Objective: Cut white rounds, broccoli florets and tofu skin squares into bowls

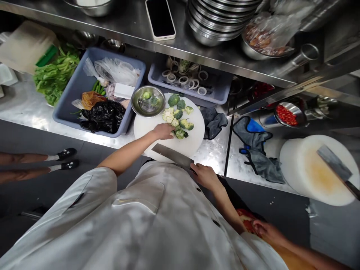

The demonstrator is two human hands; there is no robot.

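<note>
On a round white cutting board (197, 138) lie several green and pale broccoli pieces (184, 123). My left hand (164, 131) rests at the left side of these pieces, its fingers together and touching a floret; whether it grips one is hidden. My right hand (203, 174) is wrapped round the handle of a cleaver (174, 154), whose wide blade lies flat over the board's near edge, pointing left. A steel bowl (148, 102) with a few florets in it sits at the board's upper left edge.
Left is a blue-grey tub (60, 101) of bags and vegetables, beside leafy greens (56, 78). Behind, another tub (222, 98) holds white rings. A shelf (129, 35) overhangs. Right are cloths (215, 122), chopped red peppers (286, 114) and another board with cleaver (334, 163). Other people stand nearby.
</note>
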